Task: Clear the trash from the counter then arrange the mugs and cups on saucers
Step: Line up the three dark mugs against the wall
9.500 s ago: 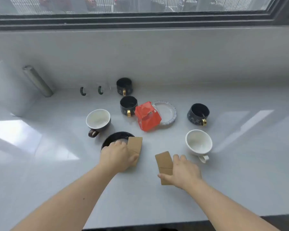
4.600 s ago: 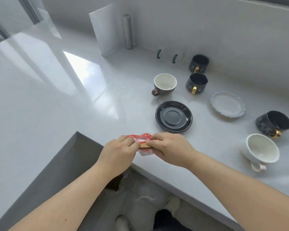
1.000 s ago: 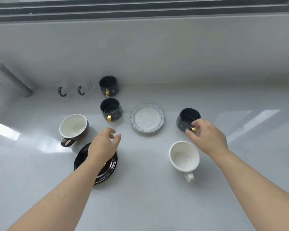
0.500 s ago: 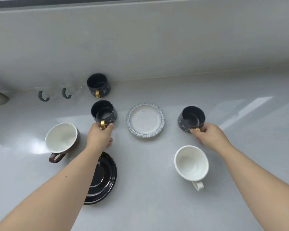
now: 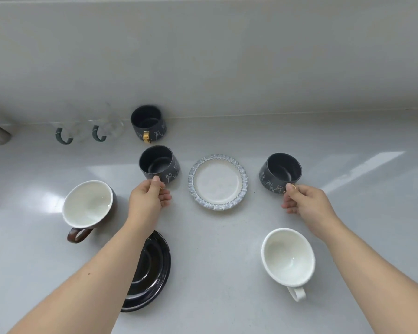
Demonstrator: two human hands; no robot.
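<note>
So the red wrapper and cardboard bits are gone off the table (image 5: 215,297) now, trash part looks done. Left hand (image 5: 146,201) has closed its fingers on the gold handle of the left dark mug (image 5: 159,163); the pale saucer (image 5: 196,186) sits empty between; right hand (image 5: 307,203) pinches the right dark mug (image 5: 279,172) the same way. Neither's on a saucer yet.
</note>
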